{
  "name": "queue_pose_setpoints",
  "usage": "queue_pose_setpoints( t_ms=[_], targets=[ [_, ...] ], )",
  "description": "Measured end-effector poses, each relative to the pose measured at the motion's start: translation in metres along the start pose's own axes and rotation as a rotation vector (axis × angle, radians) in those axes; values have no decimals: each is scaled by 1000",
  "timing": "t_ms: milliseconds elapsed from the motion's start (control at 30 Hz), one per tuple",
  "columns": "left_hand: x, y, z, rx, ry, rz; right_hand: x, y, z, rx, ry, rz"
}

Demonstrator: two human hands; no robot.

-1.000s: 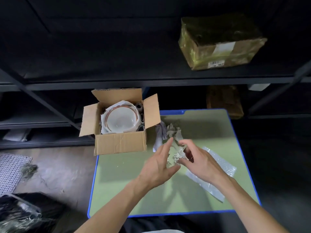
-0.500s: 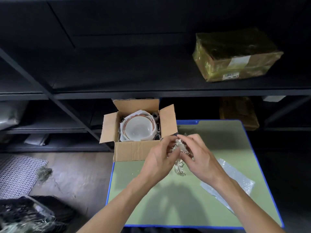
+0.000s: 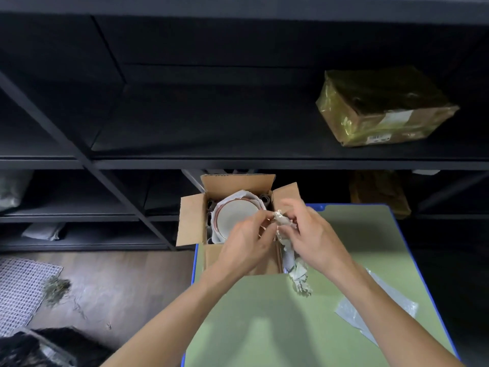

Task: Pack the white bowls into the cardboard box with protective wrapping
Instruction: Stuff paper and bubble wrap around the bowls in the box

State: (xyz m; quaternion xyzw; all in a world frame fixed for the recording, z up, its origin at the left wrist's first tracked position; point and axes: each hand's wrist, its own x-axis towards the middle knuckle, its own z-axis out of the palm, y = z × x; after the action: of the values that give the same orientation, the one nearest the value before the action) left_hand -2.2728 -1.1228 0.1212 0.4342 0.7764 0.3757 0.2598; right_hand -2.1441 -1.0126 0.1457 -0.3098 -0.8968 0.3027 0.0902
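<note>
Both hands have carried the crumpled paper [image 3: 297,274] away from the middle of the table [image 3: 264,327] and up to the near right corner of the box [image 3: 191,221], where they now meet above its rim. Fingers of the left hand [image 3: 246,239] are curled and pinch the top of the paper, while the fingers of the right hand [image 3: 309,234] close around it from the other side; a ragged tail of the paper hangs down past the box's right wall to the table. Standing on the far left corner of the green, blue-edged table with all four flaps open, the box holds a white bowl [image 3: 235,215] with a thin reddish rim, lying mouth up in white wrapping [image 3: 254,197]. Rolled paper fills the gaps along the box walls. A clear plastic sheet [image 3: 391,300] lies flat on the table to the right, partly under the right forearm. Beyond the table stands dark shelving [image 3: 238,162], with a taped brown parcel [image 3: 383,112] on the upper shelf at far right. A mesh mat [image 3: 18,282] lies on the floor at left.
</note>
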Motion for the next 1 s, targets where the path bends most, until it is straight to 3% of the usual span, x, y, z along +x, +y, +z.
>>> queue_pose_setpoints(
  t_ms=[167, 433, 667, 900, 1000],
  targets=[
    [56, -20, -20, 221, 41, 115, 42, -4, 4, -117, 53, 32],
    [90, -43, -25, 610, -86, 207, 87, 3, 33, -293, 74, -18],
    [86, -52, -19, 601, -13, 214, 95, 8, 52, -438, 161, -105],
    [85, -55, -16, 597, -11, 197, 91, 9, 59, -484, 232, -60],
    [84, -57, -14, 635, -22, 215, 83, 15, 55, -508, 222, -152]
  ],
)
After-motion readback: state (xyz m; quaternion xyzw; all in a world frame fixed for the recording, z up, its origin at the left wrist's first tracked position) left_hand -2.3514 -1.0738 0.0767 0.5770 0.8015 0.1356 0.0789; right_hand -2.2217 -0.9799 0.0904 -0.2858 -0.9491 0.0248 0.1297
